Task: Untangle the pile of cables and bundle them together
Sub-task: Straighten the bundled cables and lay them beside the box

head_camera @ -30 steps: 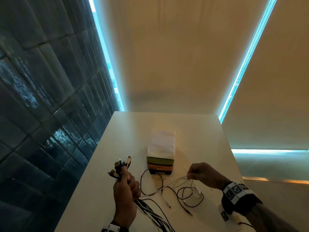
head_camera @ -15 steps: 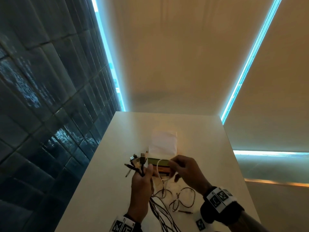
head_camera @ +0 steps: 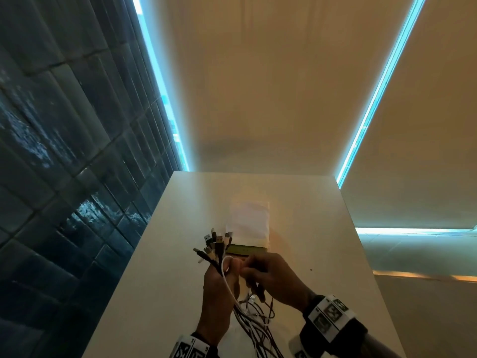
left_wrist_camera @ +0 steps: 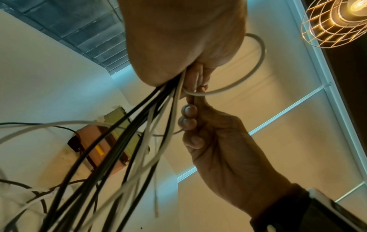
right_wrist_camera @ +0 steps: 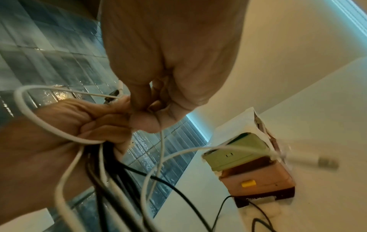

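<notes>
My left hand (head_camera: 219, 282) grips a bundle of black and white cables (head_camera: 254, 324) upright above the white table (head_camera: 165, 280); their plugs (head_camera: 215, 244) fan out above the fist. The loose ends trail down to the table's near edge. A white cable (head_camera: 227, 277) loops over the left fist. My right hand (head_camera: 260, 273) meets the left one and pinches a thin white cable (right_wrist_camera: 161, 144) against the bundle. In the left wrist view the cables (left_wrist_camera: 143, 128) hang from the left hand (left_wrist_camera: 184, 47), and the right hand (left_wrist_camera: 218, 149) is curled beside it.
A stack of boxes (head_camera: 247, 228), white on top, then green (right_wrist_camera: 236, 153) and orange (right_wrist_camera: 256, 182), stands mid-table just beyond my hands. A dark tiled wall (head_camera: 64, 177) runs along the table's left. A wire-cage lamp (left_wrist_camera: 335, 22) hangs overhead.
My right hand came from the right side of the table, lifting a white cable, and joined the left fist. The left hand shifted to the right with the bundle.
</notes>
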Demonstrator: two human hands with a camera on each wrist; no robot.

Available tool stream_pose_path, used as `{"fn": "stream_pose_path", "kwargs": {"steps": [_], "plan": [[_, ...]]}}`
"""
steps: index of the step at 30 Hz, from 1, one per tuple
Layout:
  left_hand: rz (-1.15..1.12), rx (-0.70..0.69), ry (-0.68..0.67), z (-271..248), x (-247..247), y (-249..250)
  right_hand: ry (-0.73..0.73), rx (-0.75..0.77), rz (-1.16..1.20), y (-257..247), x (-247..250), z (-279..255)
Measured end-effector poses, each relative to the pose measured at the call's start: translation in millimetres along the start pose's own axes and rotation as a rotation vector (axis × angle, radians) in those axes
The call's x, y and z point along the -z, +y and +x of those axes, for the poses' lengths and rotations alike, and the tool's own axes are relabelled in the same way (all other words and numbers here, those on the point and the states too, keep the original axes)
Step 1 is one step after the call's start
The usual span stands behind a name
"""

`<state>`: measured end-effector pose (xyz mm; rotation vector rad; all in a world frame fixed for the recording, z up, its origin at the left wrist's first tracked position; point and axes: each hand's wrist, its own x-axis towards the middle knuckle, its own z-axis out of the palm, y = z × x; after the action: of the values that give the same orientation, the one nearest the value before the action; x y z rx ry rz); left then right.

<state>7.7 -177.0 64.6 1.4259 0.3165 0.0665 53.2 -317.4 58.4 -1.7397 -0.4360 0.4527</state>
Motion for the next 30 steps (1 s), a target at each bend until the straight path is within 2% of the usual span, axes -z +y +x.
{"fn": "stream_pose_path", "kwargs": {"steps": [4,8,11,16,21,23,26,30], "plan": [[-0.086,0.1,0.106,2,5,-1,-0.043,0.013,-0.136,20,19,-2],[-0.258,0.097,0.11,-1,19,5,-0.03,-0.021,-0.34,62,42,-10],[-0.387,0.077,0.093,-3,29,5,0.041,-0.105,-0.45,94,57,-22],[-0.526,0.072,0.051,-9,39,5,0.22,-0.199,-0.421,126,80,-39],[-0.542,0.096,0.065,-11,44,7,0.309,-0.223,-0.326,137,101,-34],[-0.516,0.094,0.098,-11,44,6,0.387,-0.231,-0.206,135,105,-31],[-0.473,0.092,0.129,-10,43,6,0.511,-0.235,0.031,118,95,-22],[-0.393,0.092,0.127,-6,29,9,0.528,-0.204,0.202,81,70,-4]]}}
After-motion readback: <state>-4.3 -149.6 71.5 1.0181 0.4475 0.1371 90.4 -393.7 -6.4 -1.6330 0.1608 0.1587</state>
